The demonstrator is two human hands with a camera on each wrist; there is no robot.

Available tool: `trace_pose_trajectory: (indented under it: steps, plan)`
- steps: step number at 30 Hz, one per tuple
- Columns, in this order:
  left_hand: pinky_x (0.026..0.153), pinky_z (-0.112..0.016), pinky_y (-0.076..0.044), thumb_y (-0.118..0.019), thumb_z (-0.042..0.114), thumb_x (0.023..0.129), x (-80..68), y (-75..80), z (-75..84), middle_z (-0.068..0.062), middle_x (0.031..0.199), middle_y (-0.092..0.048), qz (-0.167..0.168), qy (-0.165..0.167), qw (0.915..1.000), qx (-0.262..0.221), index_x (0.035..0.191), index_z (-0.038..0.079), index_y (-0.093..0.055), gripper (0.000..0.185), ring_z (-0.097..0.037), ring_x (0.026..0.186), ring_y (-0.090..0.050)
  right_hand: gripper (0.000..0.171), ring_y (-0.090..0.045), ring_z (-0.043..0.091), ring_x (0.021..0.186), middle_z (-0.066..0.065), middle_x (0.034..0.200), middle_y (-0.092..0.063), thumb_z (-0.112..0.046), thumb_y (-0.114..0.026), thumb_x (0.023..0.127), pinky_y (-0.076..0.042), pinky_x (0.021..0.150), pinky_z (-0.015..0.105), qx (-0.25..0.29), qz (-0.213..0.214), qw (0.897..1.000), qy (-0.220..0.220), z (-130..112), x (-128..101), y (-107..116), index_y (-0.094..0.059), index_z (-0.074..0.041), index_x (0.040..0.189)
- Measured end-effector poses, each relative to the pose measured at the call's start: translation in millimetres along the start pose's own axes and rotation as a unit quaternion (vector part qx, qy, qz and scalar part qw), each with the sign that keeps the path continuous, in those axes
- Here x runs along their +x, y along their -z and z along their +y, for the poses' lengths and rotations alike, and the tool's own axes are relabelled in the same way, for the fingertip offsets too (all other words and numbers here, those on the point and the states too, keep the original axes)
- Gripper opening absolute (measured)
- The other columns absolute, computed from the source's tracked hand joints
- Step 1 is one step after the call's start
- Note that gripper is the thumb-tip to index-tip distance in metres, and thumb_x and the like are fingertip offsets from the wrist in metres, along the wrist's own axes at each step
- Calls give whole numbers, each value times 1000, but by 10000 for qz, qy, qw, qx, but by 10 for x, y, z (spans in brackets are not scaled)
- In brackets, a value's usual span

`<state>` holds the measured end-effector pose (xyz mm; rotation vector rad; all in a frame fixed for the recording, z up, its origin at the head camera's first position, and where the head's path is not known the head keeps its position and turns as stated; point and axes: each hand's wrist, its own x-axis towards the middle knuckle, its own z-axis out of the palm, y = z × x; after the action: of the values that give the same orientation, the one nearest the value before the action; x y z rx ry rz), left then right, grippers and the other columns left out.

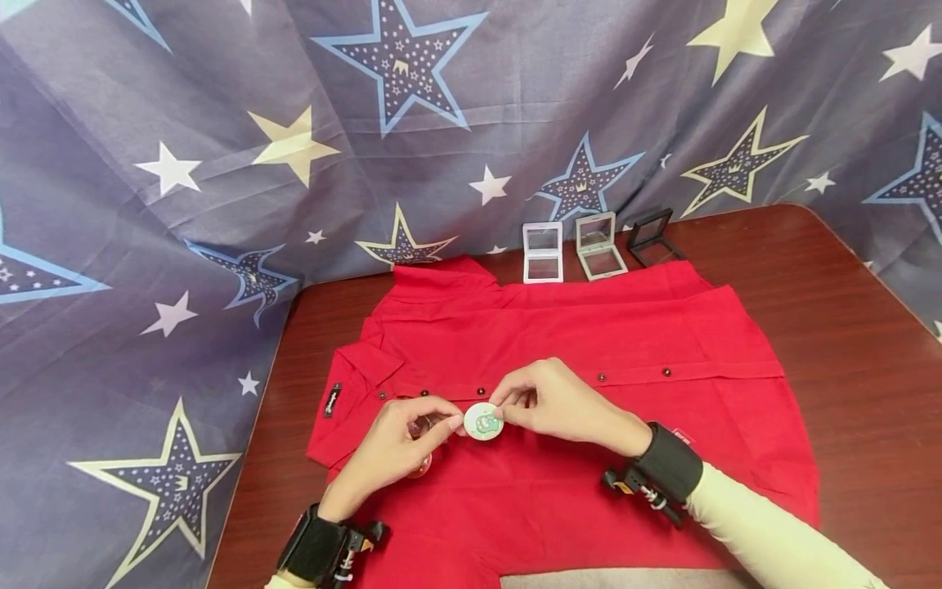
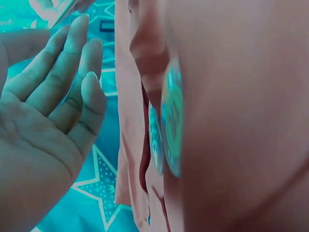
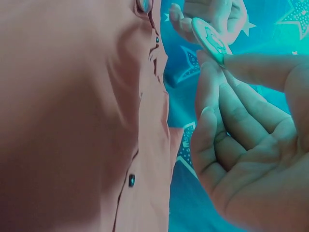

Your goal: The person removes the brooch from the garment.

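Note:
A round white pin badge (image 1: 483, 421) with a green cartoon figure is held face up above a red shirt (image 1: 574, 499). The right hand (image 1: 562, 405) pinches its right edge between thumb and forefinger. At the opposite edge, the thumb and forefinger of the left hand (image 1: 397, 446) meet the badge. In the right wrist view the badge (image 3: 209, 39) appears tilted, with its back partly hidden. Two more round badges lie against the shirt beneath the left hand; the left wrist view shows the nearer badge (image 2: 172, 118) and a farther badge (image 2: 155, 137) edge-on.
Three small hinged frames stand along the back: a white frame (image 1: 543, 252), a grey frame (image 1: 599, 245) and a black frame (image 1: 652, 237). The shirt covers much of the brown table (image 1: 861, 368). A star-patterned curtain (image 1: 441, 164) hangs behind and at the left.

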<state>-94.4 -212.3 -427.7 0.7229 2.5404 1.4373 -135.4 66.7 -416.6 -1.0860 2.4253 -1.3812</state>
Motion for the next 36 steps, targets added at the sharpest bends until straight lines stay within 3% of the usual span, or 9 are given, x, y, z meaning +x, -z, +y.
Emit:
trace_pose_trajectory:
  steps: [7, 17, 26, 30, 36]
  plan:
    - [46, -27, -43, -71, 25, 99, 83, -101, 84, -4, 84, -73, 81, -316, 9995, -26, 104, 23, -76, 7, -13, 52, -49, 20, -57, 8, 57, -18, 76, -69, -8, -75, 88, -50, 56, 24, -32, 184, 9997, -155, 40, -111, 149, -79, -26, 95]
    - [52, -28, -46, -76, 23, 95, 269, -243, 198, 0, 86, -75, 61, -377, 9992, 68, 105, 26, -74, 10, -14, 63, -60, 14, -62, 11, 63, -10, 80, -74, -15, -80, 89, -53, 59, 29, 69, 319, 9988, -369, 39, -221, 348, -78, -26, 98]
    - [49, -27, -46, -77, 28, 94, 322, -348, 215, 3, 84, -75, 168, -170, 9995, 181, 102, 33, -73, 10, -17, 57, -59, 15, -67, 9, 68, -10, 83, -74, -15, -82, 89, -55, 63, 31, 255, 498, 9979, -337, 83, -255, 383, -78, -25, 99]
    - [50, -27, -47, -79, 25, 93, 331, -393, 211, 2, 83, -75, 346, -101, 9993, 16, 101, 27, -74, 10, -17, 58, -60, 15, -68, 9, 70, -13, 84, -73, -15, -83, 88, -54, 64, 32, 258, 590, 9974, -313, 90, -262, 380, -78, -23, 99]
    - [53, -30, -51, -81, 17, 91, 342, -438, 223, -2, 82, -73, 526, -79, 9978, -394, 101, 19, -75, 12, -21, 59, -61, 15, -71, 12, 73, -7, 85, -76, -13, -82, 88, -52, 65, 29, 506, 628, 9959, -410, 98, -263, 374, -77, -23, 99]
